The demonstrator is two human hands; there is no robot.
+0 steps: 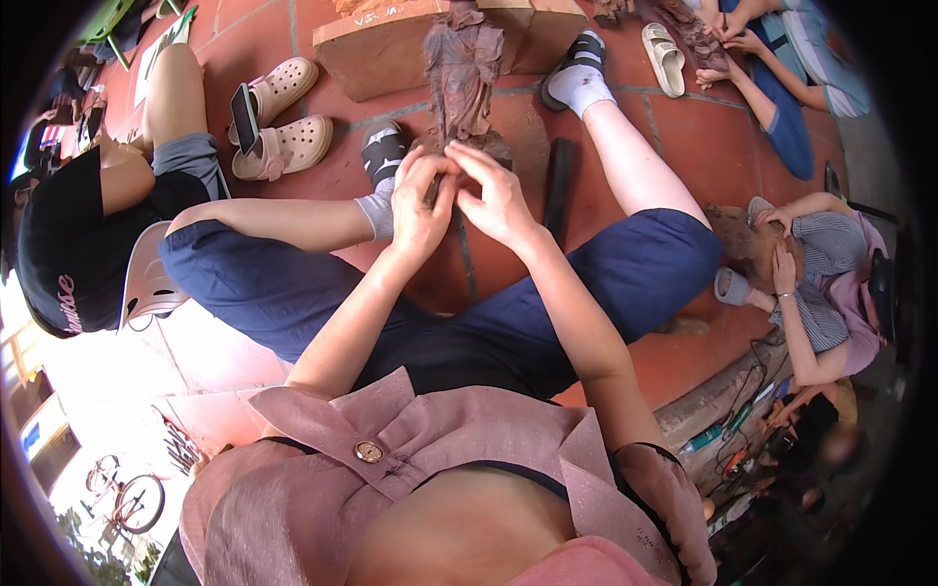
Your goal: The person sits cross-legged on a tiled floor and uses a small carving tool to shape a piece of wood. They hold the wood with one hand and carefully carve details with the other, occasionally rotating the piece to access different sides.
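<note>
Between my feet is a reddish-brown carved wooden figure (463,73), with folds like draped cloth. Both hands meet at its near end, just in front of my lap. My left hand (420,210) has its fingers bent and pressed together, the tips against those of the other hand. Beside it, my right hand (500,203) leans in with fingers close together and the thumb underneath. Whatever is pinched between the fingertips is too small or hidden to name. I cannot tell whether the fingertips touch the carving itself.
A wooden block (376,59) lies beyond the carving on red floor tiles. A dark bar (558,186) is right of my hands. Beige clogs (293,146) with a phone (243,117) stand left, near a seated person. Other people handle carvings at the right; a white sandal (663,61) lies nearby.
</note>
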